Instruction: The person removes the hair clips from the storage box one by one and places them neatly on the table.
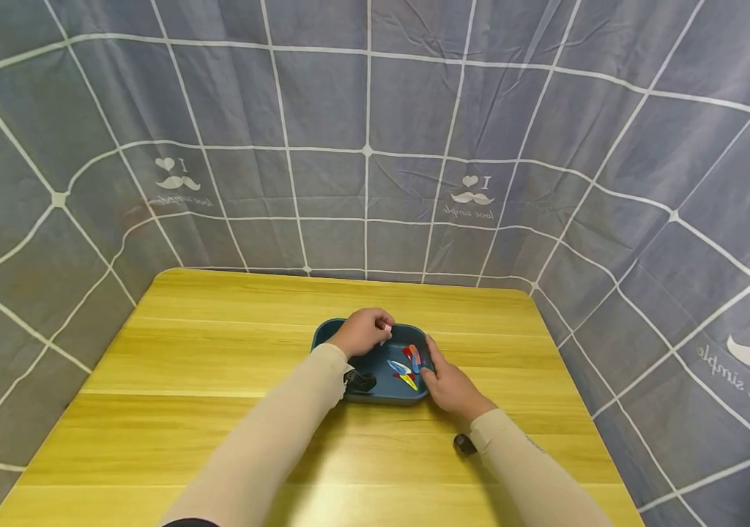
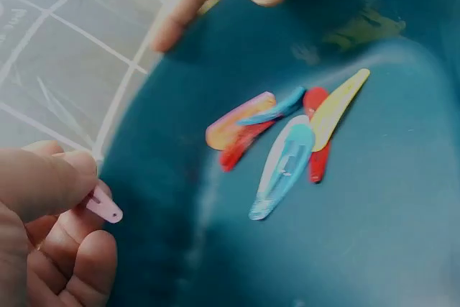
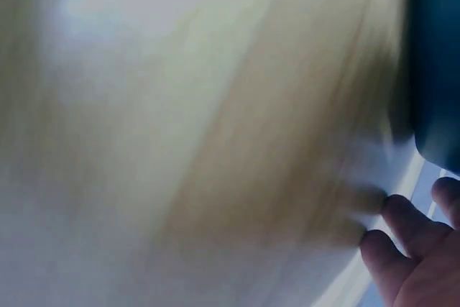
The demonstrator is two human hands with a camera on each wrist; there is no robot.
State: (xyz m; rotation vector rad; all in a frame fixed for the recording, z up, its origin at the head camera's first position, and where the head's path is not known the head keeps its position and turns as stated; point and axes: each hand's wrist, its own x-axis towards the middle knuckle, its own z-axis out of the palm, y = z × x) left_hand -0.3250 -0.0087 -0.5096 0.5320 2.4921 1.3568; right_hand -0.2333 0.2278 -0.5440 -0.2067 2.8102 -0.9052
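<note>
My left hand [image 1: 360, 333] pinches a small pink hair clip [image 2: 105, 206] between thumb and fingers, above the back-left part of a dark teal plastic box [image 1: 388, 400]. The clip's narrow end with its tiny hole pokes out past the fingertips. At the box's right end my right hand [image 1: 452, 386] grips the rim, thumb on the inner side and fingers outside. Several snap hair clips lie in a loose heap in the right half of the box, among them a yellow clip [image 2: 341, 109], a light blue and white clip [image 2: 283, 167] and an orange-pink clip [image 2: 237, 120], with red ones partly underneath.
The box stands on a yellow wood-grain table [image 1: 217, 351], toward its far side. A grey curtain [image 1: 329, 183] with white grid lines hangs behind the table and along both sides. Dark wrist devices sit at both cuffs, the left one [image 1: 360, 380] overlapping the box.
</note>
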